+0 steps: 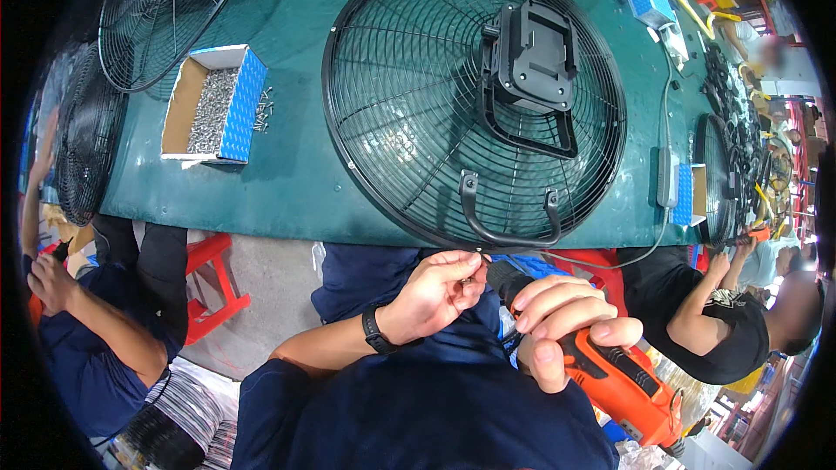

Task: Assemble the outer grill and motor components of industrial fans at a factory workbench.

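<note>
My right hand (570,322) is wrapped round an orange and black power screwdriver (623,387), its black nose pointing up and left toward my other hand. Thumb and fingers of my left hand (440,292) are pinched on a small metal screw (479,252) beside that nose, just off the table's front edge. Beyond both hands a large round black fan (401,122) lies on the table with its wire grille up. It carries a black box-shaped housing (535,52) and a curved black handle (509,235) at its near rim.
An open cardboard box (235,113) of screws stands left of the fan, with loose screws (263,110) beside it. More fans (174,17) lie at the far left. A cable with a grey adapter (668,178) runs along the right. Co-workers (104,322) sit on both sides.
</note>
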A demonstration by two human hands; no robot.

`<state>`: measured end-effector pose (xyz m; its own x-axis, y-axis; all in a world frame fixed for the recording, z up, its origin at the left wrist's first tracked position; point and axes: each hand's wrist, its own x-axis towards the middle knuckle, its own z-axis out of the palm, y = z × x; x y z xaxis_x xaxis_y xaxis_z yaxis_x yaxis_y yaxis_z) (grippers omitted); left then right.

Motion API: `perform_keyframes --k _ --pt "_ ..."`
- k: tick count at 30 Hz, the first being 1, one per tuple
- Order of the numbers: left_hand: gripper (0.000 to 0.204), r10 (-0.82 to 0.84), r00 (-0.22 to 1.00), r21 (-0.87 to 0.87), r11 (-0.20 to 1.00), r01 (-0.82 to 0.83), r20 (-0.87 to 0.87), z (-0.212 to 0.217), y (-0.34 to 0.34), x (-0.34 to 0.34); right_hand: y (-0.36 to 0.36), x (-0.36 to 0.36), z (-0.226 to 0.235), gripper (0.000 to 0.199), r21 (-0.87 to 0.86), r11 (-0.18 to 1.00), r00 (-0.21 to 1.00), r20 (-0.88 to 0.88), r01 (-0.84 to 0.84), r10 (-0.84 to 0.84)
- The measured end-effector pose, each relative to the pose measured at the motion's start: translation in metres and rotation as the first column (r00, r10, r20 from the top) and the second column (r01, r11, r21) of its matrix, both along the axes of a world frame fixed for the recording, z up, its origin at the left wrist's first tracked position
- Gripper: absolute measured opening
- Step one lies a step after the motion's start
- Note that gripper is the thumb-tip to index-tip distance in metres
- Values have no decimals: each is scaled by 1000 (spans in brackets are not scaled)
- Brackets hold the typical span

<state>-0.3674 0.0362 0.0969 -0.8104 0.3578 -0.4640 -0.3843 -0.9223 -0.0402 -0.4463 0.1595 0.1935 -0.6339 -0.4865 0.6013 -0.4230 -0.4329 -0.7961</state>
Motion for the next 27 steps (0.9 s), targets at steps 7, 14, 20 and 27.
perform_keyframes --k 7,14,20,27 --pt "10 -65 944 -928 214 -305 -325 17 3 12 8 1 2 53 -45 999 999 -26 25 -26" --pt "21 -138 855 -753 -418 -508 -500 5 2 -2 9 5 -9 51 -123 988 993 -55 95 -103" --pt "20 -216 860 -688 -525 -501 -461 4 8 1 13 5 -19 52 -188 978 992 -66 95 -109" --pt "15 -116 853 -752 -422 -506 -509 5 10 -5 21 6 -20 51 -230 968 995 -4 100 -104"
